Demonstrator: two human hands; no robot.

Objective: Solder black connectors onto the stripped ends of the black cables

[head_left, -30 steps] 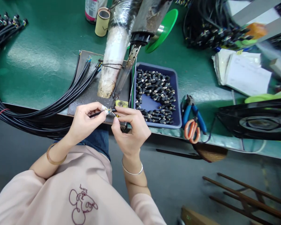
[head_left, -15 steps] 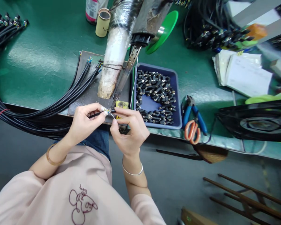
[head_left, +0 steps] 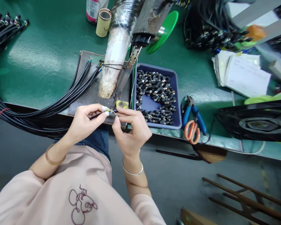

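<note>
My left hand (head_left: 84, 122) pinches the end of a thin black cable (head_left: 96, 114) whose coloured wires stick out at the tip. My right hand (head_left: 130, 128) is closed in a pinch on a small black connector (head_left: 113, 110) held against those wire ends. Both hands meet at the front edge of the green bench, just below the tip of a soldering iron (head_left: 124, 78) mounted on a wrapped stand (head_left: 114, 53). A blue tray (head_left: 176, 97) full of small black connectors lies just right of my right hand.
A bundle of black cables (head_left: 25, 112) sweeps in from the left onto a dark plate (head_left: 87, 93). Blue pliers (head_left: 198, 114) and orange-handled scissors (head_left: 190, 129) lie right of the tray. A green spool (head_left: 165, 29), papers (head_left: 244, 75) and a cardboard tube (head_left: 102, 22) stand farther back.
Almost nothing has moved. My right fingers have shifted slightly on the connector at the cable's wire ends; my left hand holds still.
</note>
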